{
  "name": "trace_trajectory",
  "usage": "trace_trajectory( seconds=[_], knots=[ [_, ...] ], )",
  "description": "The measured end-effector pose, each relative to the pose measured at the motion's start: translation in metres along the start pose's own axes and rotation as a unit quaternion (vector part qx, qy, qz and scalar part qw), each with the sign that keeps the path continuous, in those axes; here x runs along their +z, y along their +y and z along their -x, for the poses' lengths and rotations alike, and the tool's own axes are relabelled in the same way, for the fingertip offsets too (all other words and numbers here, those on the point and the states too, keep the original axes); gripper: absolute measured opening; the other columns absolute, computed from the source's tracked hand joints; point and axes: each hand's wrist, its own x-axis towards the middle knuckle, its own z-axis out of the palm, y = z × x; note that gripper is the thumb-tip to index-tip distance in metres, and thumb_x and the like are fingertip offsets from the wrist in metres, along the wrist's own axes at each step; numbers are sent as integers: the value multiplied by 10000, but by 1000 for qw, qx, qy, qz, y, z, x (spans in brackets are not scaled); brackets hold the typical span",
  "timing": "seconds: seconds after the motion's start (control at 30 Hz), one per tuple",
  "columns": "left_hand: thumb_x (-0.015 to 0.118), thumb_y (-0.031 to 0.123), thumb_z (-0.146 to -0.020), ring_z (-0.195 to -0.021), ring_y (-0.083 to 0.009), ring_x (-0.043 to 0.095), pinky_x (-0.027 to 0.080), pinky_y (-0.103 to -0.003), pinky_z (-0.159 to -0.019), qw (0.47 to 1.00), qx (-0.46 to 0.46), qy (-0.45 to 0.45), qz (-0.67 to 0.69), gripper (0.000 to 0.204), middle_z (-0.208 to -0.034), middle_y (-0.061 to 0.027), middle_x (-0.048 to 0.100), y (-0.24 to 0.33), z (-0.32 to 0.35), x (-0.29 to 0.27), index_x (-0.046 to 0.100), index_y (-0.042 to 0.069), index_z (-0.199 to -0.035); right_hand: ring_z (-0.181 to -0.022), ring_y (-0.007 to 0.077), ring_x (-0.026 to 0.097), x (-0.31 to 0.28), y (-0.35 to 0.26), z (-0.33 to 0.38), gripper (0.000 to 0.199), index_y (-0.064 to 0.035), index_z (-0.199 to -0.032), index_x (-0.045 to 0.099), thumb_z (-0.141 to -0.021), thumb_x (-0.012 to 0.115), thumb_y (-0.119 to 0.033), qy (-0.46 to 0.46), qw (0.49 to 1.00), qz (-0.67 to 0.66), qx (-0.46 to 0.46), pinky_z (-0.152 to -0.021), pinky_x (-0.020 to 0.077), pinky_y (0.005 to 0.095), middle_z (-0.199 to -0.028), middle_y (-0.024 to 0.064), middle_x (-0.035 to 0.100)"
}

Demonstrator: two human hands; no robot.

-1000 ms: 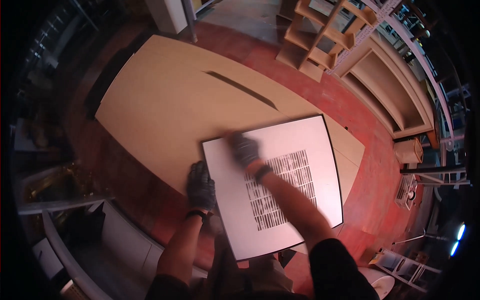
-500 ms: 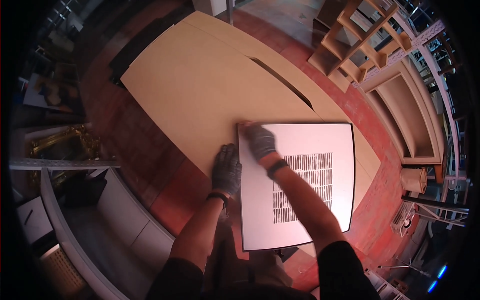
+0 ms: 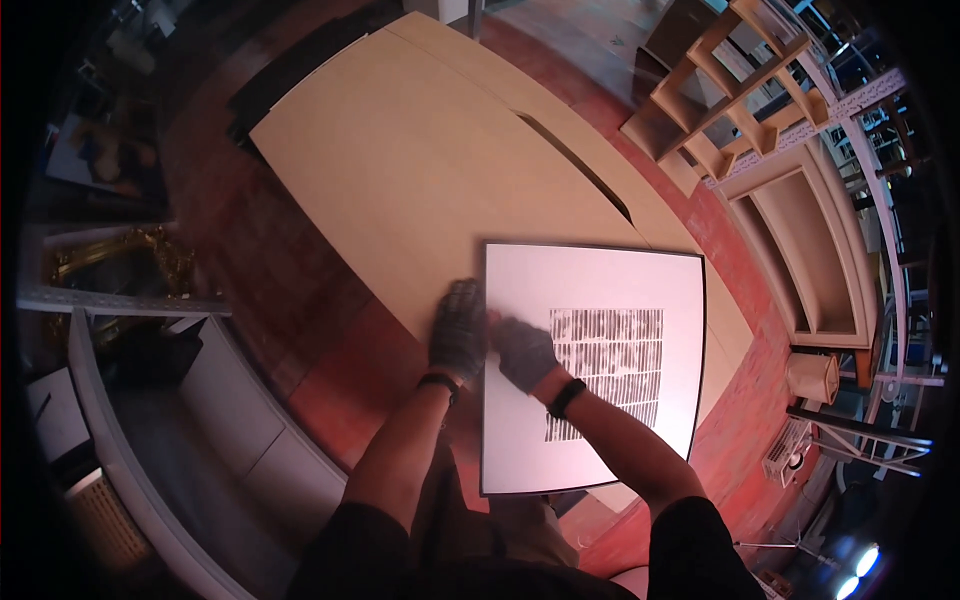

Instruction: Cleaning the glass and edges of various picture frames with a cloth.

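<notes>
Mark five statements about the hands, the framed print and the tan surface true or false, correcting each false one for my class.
1. The right hand is over the framed print. True.
2. The left hand is at the framed print's right edge. False: it is beside the left edge.
3. The framed print hides part of the tan surface. True.
4. The dark mark on the tan surface is round. False: it is long and narrow.
5. Both wrists wear dark bands. True.

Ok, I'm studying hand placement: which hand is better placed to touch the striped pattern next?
Probably the right hand: it is over the framed picture, just left of the striped pattern. The left hand is farther off, at the picture's left edge.
</notes>
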Motion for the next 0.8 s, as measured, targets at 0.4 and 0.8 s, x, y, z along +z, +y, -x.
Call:
trace_trajectory(
  seconds=[0.4,0.8],
  knots=[
    [483,172,-954,-1498,-396,269,192,-494,-1244,999,18,-6,-37,587,-1594,-193,345,-1,-2,-4,392,-43,-1492,-714,334,700,-64,249,19,361,-104,-791,711,-970,507,-343,206,958,72,189,-645,538,457,-793,150,723],
    [473,154,-971,-1469,-461,293,216,-550,-1218,999,39,18,5,520,-1567,-226,378,4,-9,-11,419,-44,-1450,-715,344,671,-67,263,39,248,-105,-1162,594,-1000,450,-225,215,947,149,188,-590,544,466,-794,138,655]
  ],
)
